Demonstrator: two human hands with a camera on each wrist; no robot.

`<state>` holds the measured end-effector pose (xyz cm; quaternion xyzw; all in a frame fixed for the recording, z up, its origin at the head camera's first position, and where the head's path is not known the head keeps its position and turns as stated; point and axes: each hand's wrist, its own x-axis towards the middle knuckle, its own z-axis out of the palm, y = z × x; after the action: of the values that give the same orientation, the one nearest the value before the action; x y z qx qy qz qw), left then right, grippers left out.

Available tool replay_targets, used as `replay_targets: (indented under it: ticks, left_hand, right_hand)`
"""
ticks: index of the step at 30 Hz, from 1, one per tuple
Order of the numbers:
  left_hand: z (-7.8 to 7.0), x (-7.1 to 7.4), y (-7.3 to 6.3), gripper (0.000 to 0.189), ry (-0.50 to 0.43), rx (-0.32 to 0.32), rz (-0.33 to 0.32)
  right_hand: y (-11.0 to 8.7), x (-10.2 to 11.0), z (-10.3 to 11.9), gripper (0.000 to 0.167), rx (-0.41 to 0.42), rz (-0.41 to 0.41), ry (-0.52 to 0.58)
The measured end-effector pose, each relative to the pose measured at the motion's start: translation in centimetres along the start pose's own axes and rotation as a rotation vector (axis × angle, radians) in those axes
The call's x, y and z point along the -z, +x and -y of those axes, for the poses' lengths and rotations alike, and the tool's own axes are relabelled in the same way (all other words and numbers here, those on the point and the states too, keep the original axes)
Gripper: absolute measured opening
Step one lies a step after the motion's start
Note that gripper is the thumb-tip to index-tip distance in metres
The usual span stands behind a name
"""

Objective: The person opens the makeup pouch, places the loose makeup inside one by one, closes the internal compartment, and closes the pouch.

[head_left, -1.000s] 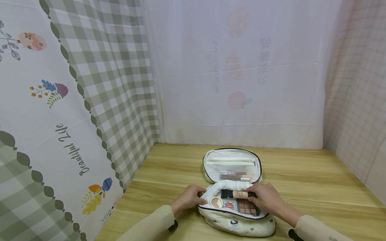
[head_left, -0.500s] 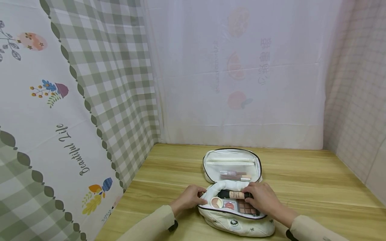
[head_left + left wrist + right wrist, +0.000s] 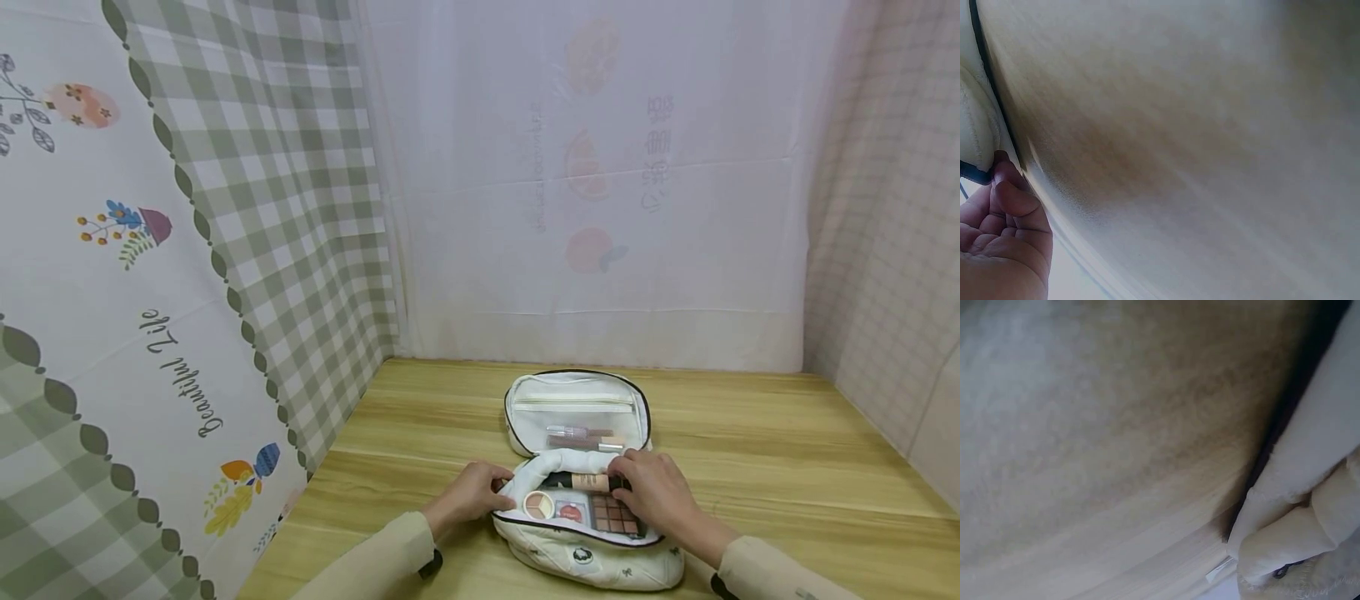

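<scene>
A white quilted makeup bag (image 3: 600, 560) with dark piping sits unzipped on the table, its lid tipped back. My left hand (image 3: 471, 493) pinches the left rim of the bag; in the left wrist view its fingers (image 3: 1019, 200) are curled at the bag's edge. My right hand (image 3: 660, 493) reaches over the right side and pinches the black end of a beige-and-black foundation tube (image 3: 590, 482), which lies crosswise along the back of the opening. In front of the tube are a round three-colour compact (image 3: 538, 504), a pink blush compact (image 3: 572, 512) and a brown eyeshadow palette (image 3: 617, 515).
Slim makeup tubes (image 3: 581, 433) lie in the lid (image 3: 577, 385) below its zipped pocket. The wooden table (image 3: 757, 467) runs back to a white cloth (image 3: 480, 250), with a green checked cloth (image 3: 300, 167) on the left and a pale checked one on the right.
My right hand has shifted slightly left with the foundation tube, which now sits a little further left along the back of the bag. The left hand and the bag stay put.
</scene>
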<state>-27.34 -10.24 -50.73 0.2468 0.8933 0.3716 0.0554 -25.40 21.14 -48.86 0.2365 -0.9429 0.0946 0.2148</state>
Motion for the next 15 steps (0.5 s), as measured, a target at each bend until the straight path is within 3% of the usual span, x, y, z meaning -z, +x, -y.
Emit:
replay_targets:
  ticks: [8, 15]
  left_hand:
    - [0.06, 0.00, 0.00, 0.025, 0.006, -0.011, -0.004]
    - [0.00, -0.03, -0.03, 0.025, -0.009, 0.012, 0.002]
  right_hand:
    - [-0.13, 0.06, -0.32, 0.035, -0.050, -0.041, -0.012]
    - [-0.26, 0.18, -0.52, 0.038, -0.089, -0.029, -0.010]
